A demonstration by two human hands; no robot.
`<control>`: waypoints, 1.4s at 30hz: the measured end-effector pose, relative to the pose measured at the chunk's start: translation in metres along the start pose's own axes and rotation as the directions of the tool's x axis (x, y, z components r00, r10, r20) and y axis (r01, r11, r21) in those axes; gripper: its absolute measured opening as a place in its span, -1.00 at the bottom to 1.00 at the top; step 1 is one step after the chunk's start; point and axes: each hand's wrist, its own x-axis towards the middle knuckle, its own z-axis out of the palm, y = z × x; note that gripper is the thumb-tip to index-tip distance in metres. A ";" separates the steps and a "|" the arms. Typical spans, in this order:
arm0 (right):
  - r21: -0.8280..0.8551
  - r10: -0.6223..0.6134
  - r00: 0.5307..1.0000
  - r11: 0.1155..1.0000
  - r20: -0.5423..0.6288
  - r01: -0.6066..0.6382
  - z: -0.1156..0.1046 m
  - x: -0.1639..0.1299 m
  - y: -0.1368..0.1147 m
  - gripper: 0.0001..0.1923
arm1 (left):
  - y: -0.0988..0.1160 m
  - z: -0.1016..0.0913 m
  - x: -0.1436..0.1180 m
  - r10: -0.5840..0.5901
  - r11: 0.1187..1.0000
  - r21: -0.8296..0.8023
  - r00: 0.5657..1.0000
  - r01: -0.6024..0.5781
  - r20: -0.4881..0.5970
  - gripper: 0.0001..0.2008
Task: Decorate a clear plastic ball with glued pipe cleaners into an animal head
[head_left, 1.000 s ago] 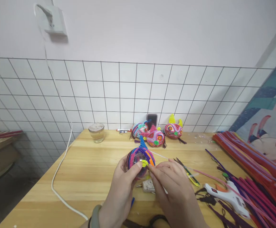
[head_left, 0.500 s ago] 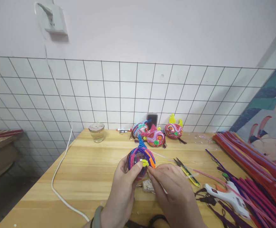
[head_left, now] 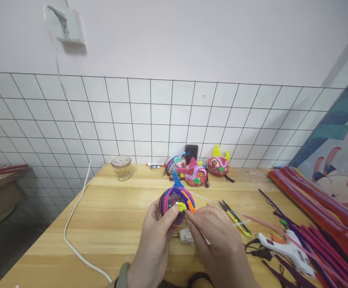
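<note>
My left hand is closed round a clear ball partly wrapped in coloured pipe cleaners, with a blue twisted piece standing up on top. The left thumb presses on a small yellow pipe-cleaner coil on the ball's clear front. My right hand is closed in a pinch at the right end of that coil, its fingertips against the ball. Exactly what lies between the right fingertips is mostly hidden, though it appears to be the yellow pipe cleaner. A small pale object lies under the hands, partly covered.
Finished pipe-cleaner fish stand at the back by a dark phone-like rectangle. Yellow-handled snips, a white glue gun and bundled pipe cleaners lie on the right. A glass cup and white cable are left.
Both hands keep almost the same hold on the ball and the yellow coil. The view has shifted very slightly; nothing else has visibly moved.
</note>
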 end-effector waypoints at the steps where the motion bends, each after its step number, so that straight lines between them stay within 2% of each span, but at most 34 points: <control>1: -0.002 0.012 1.000 1.000 -0.004 -0.012 0.000 0.000 -0.001 -0.83 | 0.000 0.000 0.000 0.001 1.000 -0.001 1.000 -0.001 0.001 -0.77; 5: 0.001 0.059 0.998 0.998 -0.020 -0.059 0.001 0.000 -0.005 -0.82 | -0.001 0.000 -0.001 -0.001 1.000 0.001 1.000 0.001 -0.001 -0.79; 12: 0.016 0.057 0.997 0.998 -0.043 -0.056 0.001 0.002 -0.007 -0.82 | 0.000 0.000 -0.001 -0.035 0.999 -0.041 0.999 0.035 0.009 -0.84; 18: 0.011 0.044 0.999 0.999 0.002 -0.044 0.001 -0.003 -0.004 -0.85 | 0.002 0.000 0.000 -0.037 0.998 -0.052 0.998 0.039 0.046 -0.82; 22: 0.000 0.056 0.998 0.998 0.012 -0.056 0.001 -0.005 -0.003 -0.84 | 0.004 0.001 -0.002 -0.048 0.988 -0.145 0.995 0.060 0.083 -0.84; 26: 0.009 0.060 0.998 0.998 0.015 -0.060 0.001 -0.003 -0.003 -0.84 | 0.006 0.000 -0.003 -0.068 0.979 -0.187 0.995 0.081 0.074 -0.85; 34: 0.037 0.013 0.999 0.999 0.036 -0.014 -0.003 -0.001 0.001 -0.85 | 0.005 0.000 0.000 -0.077 0.994 -0.075 0.997 0.079 0.023 -0.74; 42: 0.069 0.005 0.998 0.998 0.061 -0.009 -0.004 0.000 0.003 -0.83 | 0.003 -0.003 0.004 -0.062 0.997 -0.033 0.997 0.063 0.044 -0.74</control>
